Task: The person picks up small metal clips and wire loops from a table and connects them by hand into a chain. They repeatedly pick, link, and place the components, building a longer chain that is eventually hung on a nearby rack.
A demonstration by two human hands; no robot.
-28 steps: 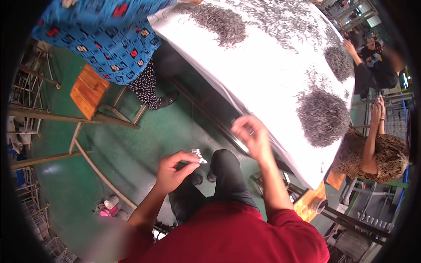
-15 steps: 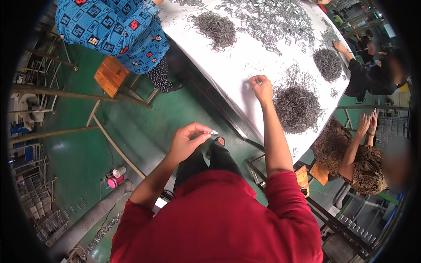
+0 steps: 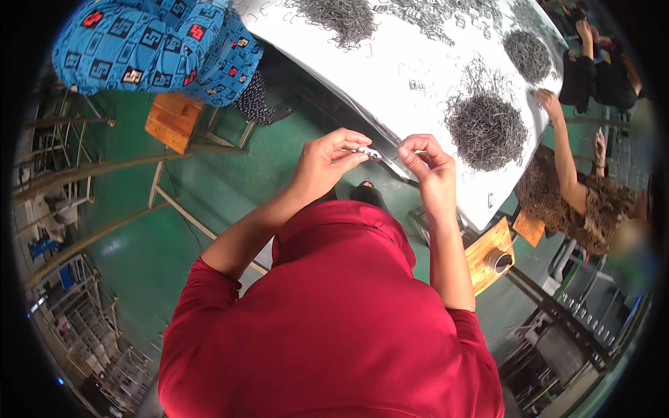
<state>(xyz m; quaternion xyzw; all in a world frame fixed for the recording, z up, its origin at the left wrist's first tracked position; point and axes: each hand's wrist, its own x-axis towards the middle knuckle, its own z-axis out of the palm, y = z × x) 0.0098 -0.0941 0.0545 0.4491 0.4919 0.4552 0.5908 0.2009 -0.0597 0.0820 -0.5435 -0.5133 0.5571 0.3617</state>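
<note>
Head view. Small metal piece [image 3: 371,152]: gripped between thumb and fingers [image 3: 354,138] of left hand [image 3: 324,164], held above green floor [image 3: 132,279], near edge of white-covered surface [image 3: 390,90]. Right hand [image 3: 435,174]: raised just beside piece, fingers curled, tips brought close to thumb; whether anything is held cannot be told. Wire hooks [image 3: 486,132]: heaped on surface, beyond right hand; further heaps laid toward far side. Wooden stool [image 3: 174,122]: placed at left, beside person in blue patterned shirt [image 3: 146,56].
</note>
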